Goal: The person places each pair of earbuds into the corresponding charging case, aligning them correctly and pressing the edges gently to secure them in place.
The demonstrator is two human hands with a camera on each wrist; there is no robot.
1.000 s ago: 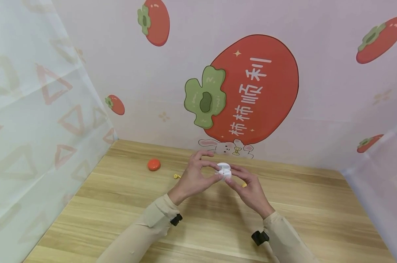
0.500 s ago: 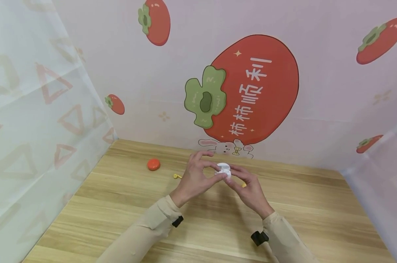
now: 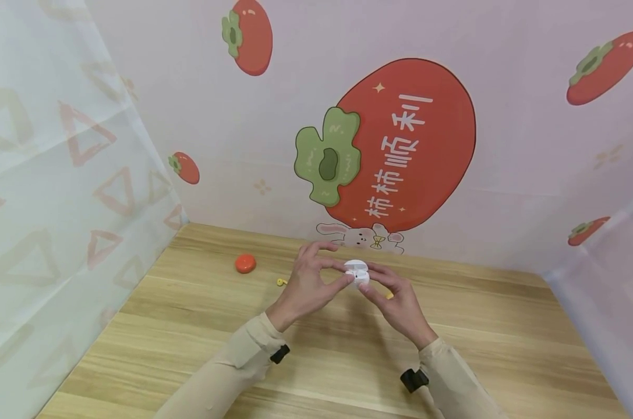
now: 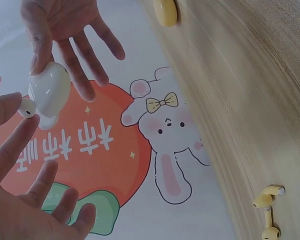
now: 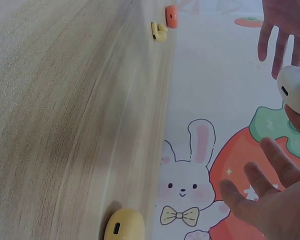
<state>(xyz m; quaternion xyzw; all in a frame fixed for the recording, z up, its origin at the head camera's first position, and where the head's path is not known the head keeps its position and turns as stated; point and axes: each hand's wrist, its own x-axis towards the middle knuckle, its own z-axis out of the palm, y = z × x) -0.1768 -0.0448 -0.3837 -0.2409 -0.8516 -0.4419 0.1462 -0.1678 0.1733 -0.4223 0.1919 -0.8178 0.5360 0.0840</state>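
In the head view my right hand [image 3: 400, 299] holds a white earbud case [image 3: 359, 278] above the table, its lid raised. My left hand [image 3: 310, 285] is at the case's left side. The left wrist view has the left thumb and index finger pinching the round head of a white earbud [image 4: 26, 107], right beside the case [image 4: 51, 90]; the other left fingers are spread. Whether the earbud's stem is inside the case cannot be seen there. In the right wrist view the case [image 5: 292, 89] shows its charging port.
A red case [image 3: 245, 263] lies at the back left of the wooden table [image 3: 326, 366]. Yellow earbuds [image 4: 270, 195] lie near the left hand. A yellow case [image 5: 125, 227] stands behind the right hand. A printed wall [image 3: 274, 145] rises behind the table.
My left hand and thumb have drawn back slightly to the left, uncovering more of the white case's inside. The right hand has stayed in place, holding the case.
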